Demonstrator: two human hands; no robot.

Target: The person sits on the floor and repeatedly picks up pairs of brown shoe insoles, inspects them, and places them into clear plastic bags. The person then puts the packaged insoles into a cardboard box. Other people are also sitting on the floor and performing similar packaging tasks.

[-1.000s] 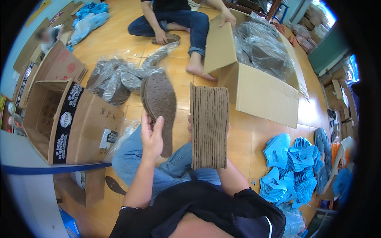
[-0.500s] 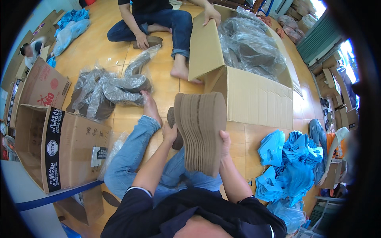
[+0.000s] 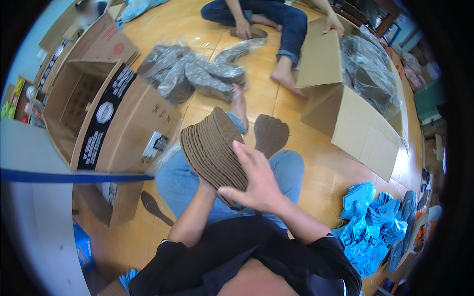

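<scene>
A thick stack of brown shoe insoles point(image 3: 210, 143) stands tilted above my lap, its layered edges facing left. My left hand point(image 3: 207, 186) holds it from below on the near left, most of its fingers hidden behind the stack. My right hand point(image 3: 256, 180) lies against the stack's right side, fingers stretched and thumb spread wide. On the floor just beyond my knees lies a brown piece with a scalloped, toe-like end point(image 3: 270, 134). A single dark insole point(image 3: 155, 208) rests on the floor at my left.
Plastic-wrapped insoles point(image 3: 192, 71) lie ahead. An open carton point(image 3: 365, 130) with plastic-wrapped contents stands at far right, a co-worker's hand point(image 3: 334, 24) on its flap. Another open carton point(image 3: 131, 121) is on my left, above a blue-edged surface point(image 3: 74, 176). Blue cut pieces point(image 3: 370, 222) lie right.
The insole stack has moved left and tilted over. My left hand has gone from the floor piece to the stack, and my right hand has loosened its grip. The view has shifted left.
</scene>
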